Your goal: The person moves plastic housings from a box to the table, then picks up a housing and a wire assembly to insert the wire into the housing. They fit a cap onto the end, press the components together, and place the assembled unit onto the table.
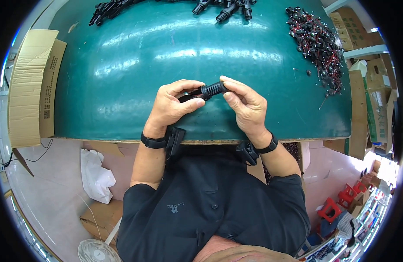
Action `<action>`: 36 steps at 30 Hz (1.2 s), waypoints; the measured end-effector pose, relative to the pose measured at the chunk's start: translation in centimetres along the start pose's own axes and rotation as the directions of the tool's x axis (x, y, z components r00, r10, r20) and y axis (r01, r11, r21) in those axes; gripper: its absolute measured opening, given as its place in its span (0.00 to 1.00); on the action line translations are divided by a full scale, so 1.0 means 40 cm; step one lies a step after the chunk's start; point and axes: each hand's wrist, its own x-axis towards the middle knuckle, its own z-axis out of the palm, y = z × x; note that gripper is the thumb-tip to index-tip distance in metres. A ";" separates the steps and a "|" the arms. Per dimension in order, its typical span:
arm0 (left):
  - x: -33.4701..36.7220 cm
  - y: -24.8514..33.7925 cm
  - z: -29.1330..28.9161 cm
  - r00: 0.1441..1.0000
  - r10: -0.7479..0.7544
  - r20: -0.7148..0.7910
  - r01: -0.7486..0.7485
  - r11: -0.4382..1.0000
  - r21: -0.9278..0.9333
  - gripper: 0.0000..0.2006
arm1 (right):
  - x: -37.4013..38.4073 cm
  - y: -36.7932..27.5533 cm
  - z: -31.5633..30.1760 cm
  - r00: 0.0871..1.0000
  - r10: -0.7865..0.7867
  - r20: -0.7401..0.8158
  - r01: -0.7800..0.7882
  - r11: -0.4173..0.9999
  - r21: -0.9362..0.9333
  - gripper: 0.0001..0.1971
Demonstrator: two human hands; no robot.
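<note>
A black plastic tube with a ribbed middle (213,90) is held between my two hands over the green table (136,100), tilted slightly up to the right. My left hand (174,101) grips its left part between thumb and fingers. Thin wire with a small bright tip (187,93) shows in the gap of that hand. With thumb and fingertips, my right hand (247,101) pinches the rounded black right end of the tube. Whether that end is a separate piece, I cannot tell. The fingers hide part of the tube.
A heap of small black round parts with red wires (317,48) lies at the right, a loose one (308,73) beside it. Several black ribbed tubes (227,12) lie at the far edge. Cardboard boxes stand left (33,87) and right (378,83). A fan (98,251) stands lower left.
</note>
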 end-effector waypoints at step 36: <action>0.004 -0.010 -0.007 0.995 0.100 -0.003 -0.100 0.995 -0.010 0.21 | -0.032 0.012 0.091 0.994 0.055 -0.098 -0.032 0.976 0.217 0.22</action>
